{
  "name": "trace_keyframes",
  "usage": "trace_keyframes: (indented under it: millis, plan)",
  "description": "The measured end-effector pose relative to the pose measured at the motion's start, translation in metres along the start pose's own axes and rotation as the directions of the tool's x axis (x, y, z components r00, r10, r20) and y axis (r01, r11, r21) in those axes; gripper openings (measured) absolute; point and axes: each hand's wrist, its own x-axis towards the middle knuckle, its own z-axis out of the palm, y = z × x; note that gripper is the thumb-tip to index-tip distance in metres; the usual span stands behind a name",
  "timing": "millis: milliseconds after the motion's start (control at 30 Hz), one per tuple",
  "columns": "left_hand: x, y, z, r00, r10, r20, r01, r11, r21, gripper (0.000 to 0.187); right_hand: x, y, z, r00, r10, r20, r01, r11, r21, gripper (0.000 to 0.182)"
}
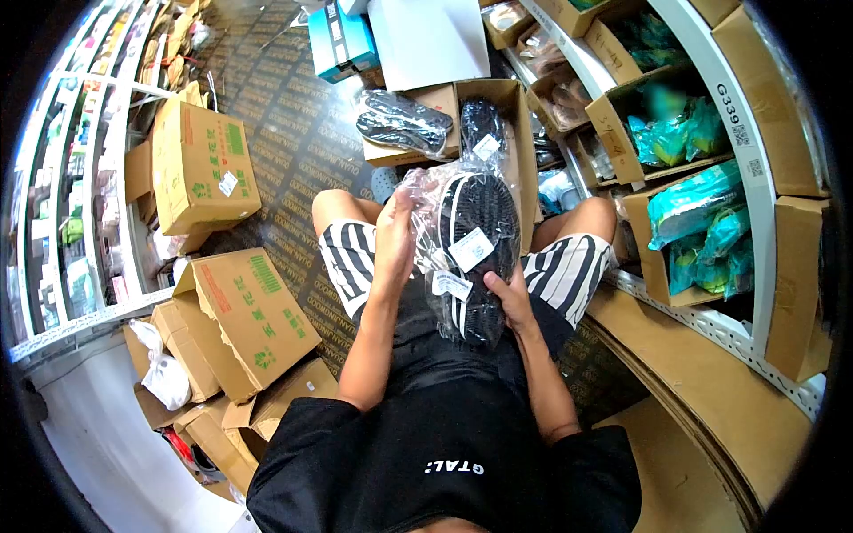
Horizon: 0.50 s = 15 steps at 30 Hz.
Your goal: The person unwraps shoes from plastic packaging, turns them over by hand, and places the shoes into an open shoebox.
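A pair of black shoes (484, 218) in a clear plastic bag, with white labels on it, is held upright over my lap. My left hand (394, 233) closes on the bag's left edge, near its top. The lower right side of the bag is gripped by my right hand (513, 298), its thumb lying over the front. Just beyond the bag stands an open cardboard box (525, 169) with another bagged dark shoe (482, 130) inside. More bagged black footwear (402, 123) lies on the cardboard to the left of it.
Shelves with boxes of teal bags (697, 213) rise on the right behind a white metal post (751, 178). Cardboard boxes (254, 320) are piled at the left beside stocked shelves. A blue box (342, 43) and a white board (428, 44) are at the far side.
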Motion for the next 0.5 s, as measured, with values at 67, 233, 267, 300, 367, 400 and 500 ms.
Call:
trace_keyframes:
  millis: [67, 233, 267, 300, 367, 400, 500]
  plan:
    - [-0.007, -0.002, -0.001, 0.993, 0.119, 0.015, -0.120, 0.992, 0.031, 0.075, -0.001, -0.006, 0.007, 0.997, -0.071, -0.021, 0.067, 0.985, -0.158, 0.080]
    - [-0.022, -0.001, 0.000, 0.998, -0.005, 0.059, -0.030, 0.818, 0.575, 0.081, -0.001, -0.009, 0.019, 0.988, -0.154, 0.016, 0.153, 0.954, -0.259, 0.071]
    - [-0.023, 0.000, 0.002, 0.998, -0.004, 0.057, -0.030, 0.818, 0.574, 0.081, -0.001, -0.008, 0.021, 0.988, -0.152, 0.018, 0.152, 0.954, -0.260, 0.071]
    - [-0.023, 0.000, 0.004, 0.996, -0.066, 0.068, 0.036, 0.925, 0.378, 0.065, -0.001, -0.008, 0.024, 0.992, -0.128, 0.022, 0.129, 0.958, -0.256, 0.072]
    - [-0.024, -0.002, 0.000, 0.984, -0.168, 0.056, 0.159, 0.977, 0.140, 0.036, -0.003, -0.004, 0.020, 0.994, -0.098, 0.050, 0.108, 0.948, -0.298, 0.079]
    - [-0.027, 0.008, 0.006, 0.972, -0.235, 0.002, 0.233, 0.962, 0.141, 0.034, -0.005, -0.001, 0.018, 0.994, -0.094, 0.048, 0.104, 0.948, -0.299, 0.079]
    - [-0.021, -0.009, -0.012, 0.980, -0.200, -0.007, 0.200, 0.978, 0.051, 0.034, -0.014, 0.000, 0.011, 0.987, 0.028, 0.160, 0.008, 0.976, -0.219, 0.088]
